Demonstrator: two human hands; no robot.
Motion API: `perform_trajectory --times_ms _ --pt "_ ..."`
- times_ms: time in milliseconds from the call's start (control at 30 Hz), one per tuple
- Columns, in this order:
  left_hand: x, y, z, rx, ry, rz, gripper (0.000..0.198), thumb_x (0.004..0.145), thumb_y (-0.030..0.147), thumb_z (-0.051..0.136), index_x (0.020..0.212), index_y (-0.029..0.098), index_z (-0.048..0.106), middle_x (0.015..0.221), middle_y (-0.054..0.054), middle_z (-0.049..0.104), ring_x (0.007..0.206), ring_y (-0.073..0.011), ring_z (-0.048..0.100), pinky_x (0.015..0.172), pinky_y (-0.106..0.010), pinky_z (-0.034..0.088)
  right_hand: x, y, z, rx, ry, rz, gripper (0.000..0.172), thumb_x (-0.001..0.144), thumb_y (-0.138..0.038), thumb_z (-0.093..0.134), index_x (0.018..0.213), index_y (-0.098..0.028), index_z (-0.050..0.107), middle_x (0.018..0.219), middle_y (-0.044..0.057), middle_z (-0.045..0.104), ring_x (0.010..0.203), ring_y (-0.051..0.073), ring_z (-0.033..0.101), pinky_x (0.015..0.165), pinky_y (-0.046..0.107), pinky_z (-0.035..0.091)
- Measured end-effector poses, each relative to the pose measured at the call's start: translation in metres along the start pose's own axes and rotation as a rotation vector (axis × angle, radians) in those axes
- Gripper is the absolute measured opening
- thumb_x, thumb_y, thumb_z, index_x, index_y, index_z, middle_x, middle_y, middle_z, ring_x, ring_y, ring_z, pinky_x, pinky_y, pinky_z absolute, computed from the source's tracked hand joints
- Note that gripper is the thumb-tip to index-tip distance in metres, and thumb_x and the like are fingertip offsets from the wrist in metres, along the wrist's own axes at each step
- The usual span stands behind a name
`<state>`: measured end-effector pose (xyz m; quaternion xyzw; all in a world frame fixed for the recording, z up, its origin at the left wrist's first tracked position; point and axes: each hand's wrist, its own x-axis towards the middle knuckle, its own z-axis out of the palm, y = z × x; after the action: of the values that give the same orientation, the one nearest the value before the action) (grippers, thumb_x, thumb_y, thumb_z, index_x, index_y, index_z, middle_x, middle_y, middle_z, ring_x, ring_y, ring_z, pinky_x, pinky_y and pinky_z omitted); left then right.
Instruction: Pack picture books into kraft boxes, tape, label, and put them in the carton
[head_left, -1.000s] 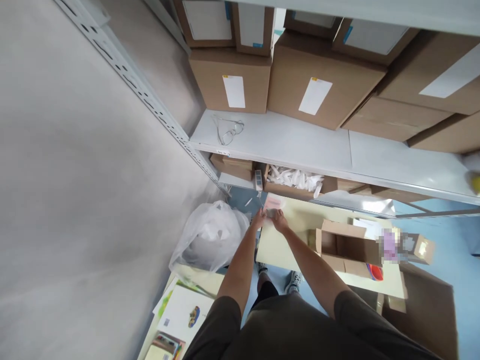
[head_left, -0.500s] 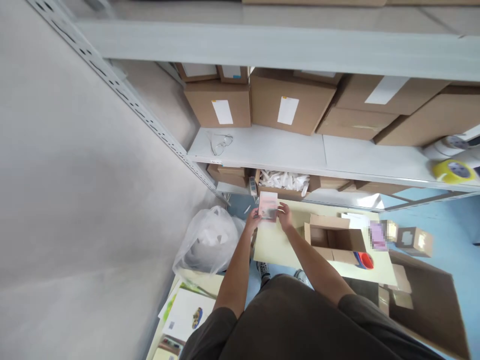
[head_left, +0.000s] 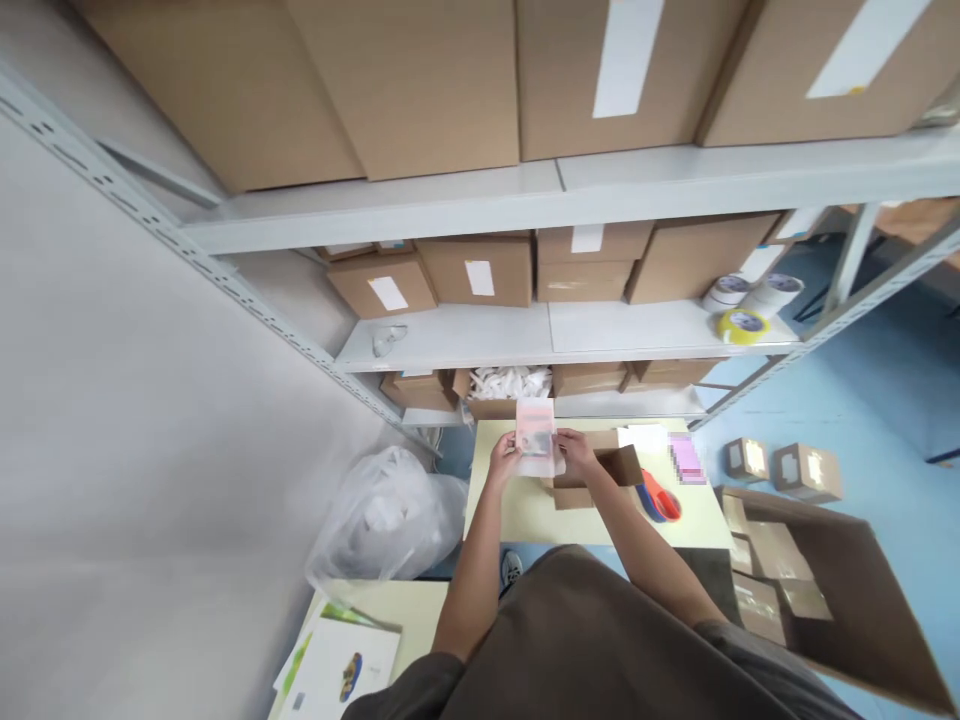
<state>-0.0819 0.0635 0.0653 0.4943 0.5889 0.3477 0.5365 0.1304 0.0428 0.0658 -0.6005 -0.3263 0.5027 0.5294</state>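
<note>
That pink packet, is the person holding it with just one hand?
No, the left hand grips one edge of the pink packet while the right hand holds the opposite edge.

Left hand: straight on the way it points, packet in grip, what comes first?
Probably the box of white pieces beyond the left hand; depth is unclear, so the shelf edge above could come first.

From here I see the worktop (head_left: pixel 540 518) bearing an open carton (head_left: pixel 574 497), white paper (head_left: pixel 643 437), a purple item (head_left: pixel 686 458), a red-and-blue object (head_left: pixel 660 497).
</note>
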Motion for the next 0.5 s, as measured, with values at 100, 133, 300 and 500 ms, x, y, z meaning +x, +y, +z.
perform_trajectory --times_ms 100,133,300,500 --pt "-0.013 0.008 0.045 0.041 -0.01 0.02 0.05 0.079 0.025 0.079 0.128 0.018 0.071 0.105 -0.009 0.081 0.095 -0.021 0.077 0.081 -0.028 0.06 -0.011 -0.001 -0.046 -0.057 0.037 -0.015 0.03 0.068 -0.049 0.076 0.077 -0.02 0.074 0.067 0.003 0.071 0.068 0.023 0.067 0.062 0.032 0.054" --pt "-0.018 0.009 0.059 0.061 -0.02 0.026 0.047 0.08 0.023 0.078 0.126 0.018 0.072 0.104 -0.009 0.082 0.097 -0.0212 0.077 0.083 -0.028 0.06 -0.015 0.0 -0.06 -0.088 0.063 -0.027 0.028 0.07 -0.047 0.073 0.078 -0.02 0.075 0.07 0.004 0.073 0.07 0.023 0.068 0.064 0.033 0.055" --pt "-0.045 0.017 0.125 0.216 -0.008 0.011 0.036 0.086 0.021 0.073 0.122 0.02 0.077 0.105 -0.008 0.083 0.094 -0.0226 0.078 0.084 -0.03 0.059 -0.029 0.001 -0.117 -0.39 0.145 -0.052 0.024 0.078 -0.033 0.058 0.089 -0.024 0.078 0.085 0.004 0.078 0.083 0.027 0.072 0.079 0.037 0.059" --pt "-0.085 0.014 0.181 0.374 -0.047 -0.054 0.016 0.092 0.031 0.071 0.097 0.022 0.083 0.098 -0.009 0.083 0.098 -0.0274 0.077 0.085 -0.033 0.058 -0.027 -0.016 -0.153 -0.866 0.02 -0.135 0.046 0.083 -0.014 0.055 0.122 -0.02 0.079 0.117 0.013 0.078 0.102 0.027 0.072 0.089 0.032 0.056"
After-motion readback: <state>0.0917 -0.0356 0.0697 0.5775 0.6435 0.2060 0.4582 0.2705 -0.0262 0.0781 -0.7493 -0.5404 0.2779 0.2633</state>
